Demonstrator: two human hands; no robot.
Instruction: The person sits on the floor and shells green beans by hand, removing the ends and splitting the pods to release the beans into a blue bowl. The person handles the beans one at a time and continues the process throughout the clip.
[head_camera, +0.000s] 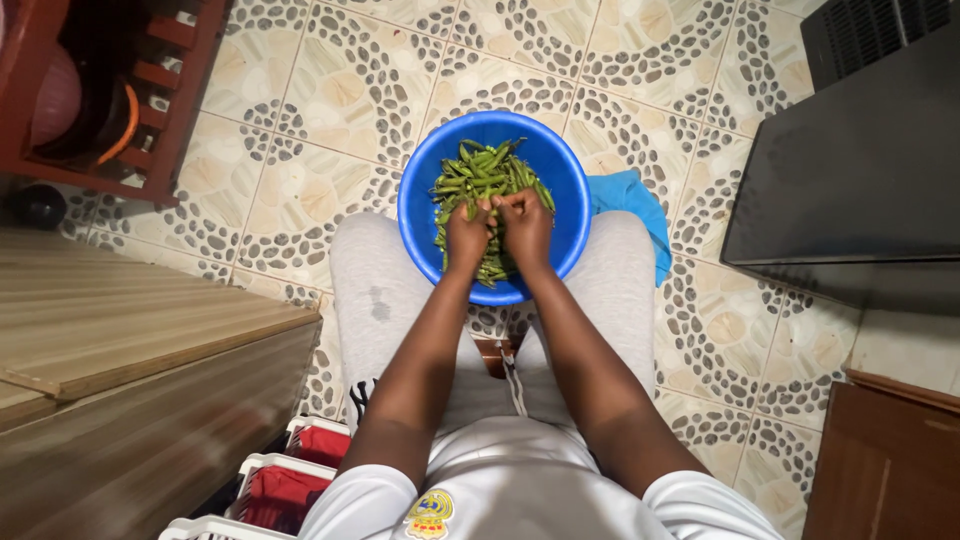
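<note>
Green slender pods (487, 172) heaped in blue basin (420, 210); both hands (497, 232) pinch one pod.

Patterned tile floor (330, 90), wooden counter (120, 320), black cabinet (850, 170), blue cloth (630, 200).

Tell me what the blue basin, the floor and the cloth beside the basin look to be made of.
Blue basin: probably plastic; uniform bright colour, smooth rim with a soft sheen.
Floor: glazed ceramic tile, judging by grout lines and a repeating pebble pattern.
Blue cloth: soft fabric; it folds and drapes limply. Fibre cannot be told.
</note>
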